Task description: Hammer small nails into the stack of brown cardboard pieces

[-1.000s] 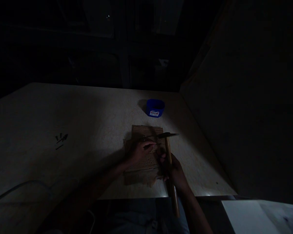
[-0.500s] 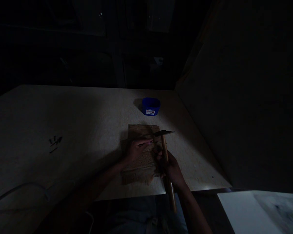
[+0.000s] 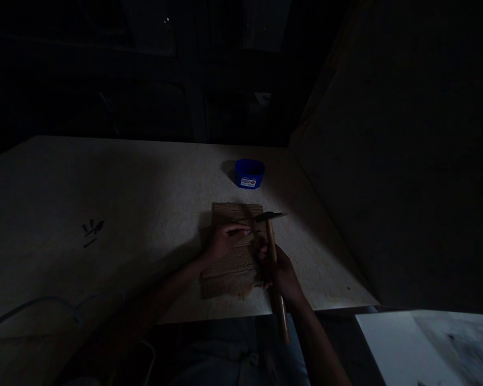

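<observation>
My right hand (image 3: 284,276) is wrapped round the wooden handle of a hammer (image 3: 271,241), whose dark metal head is at the far end, above a brown corrugated, ragged-edged piece that looks like cardboard (image 3: 229,262). Just left of the hammer, my left hand (image 3: 223,241) reaches over the same piece with its fingers and thumb pressed together at the tips. What sits between those fingertips is too small and dark to make out. Small marks or holes dot the brown piece below the fingers.
Behind the brown piece stands a blue plastic container (image 3: 249,174) with a white label. Several dark nail-like pieces (image 3: 92,230) lie on the pale table (image 3: 153,187) at left. A cable (image 3: 44,299) curves across the front left. On the right rises a dark panel (image 3: 386,161).
The view has shifted very slightly. The left hand's fingers have moved a little, and the hammer stays nearly in place over the brown piece.
</observation>
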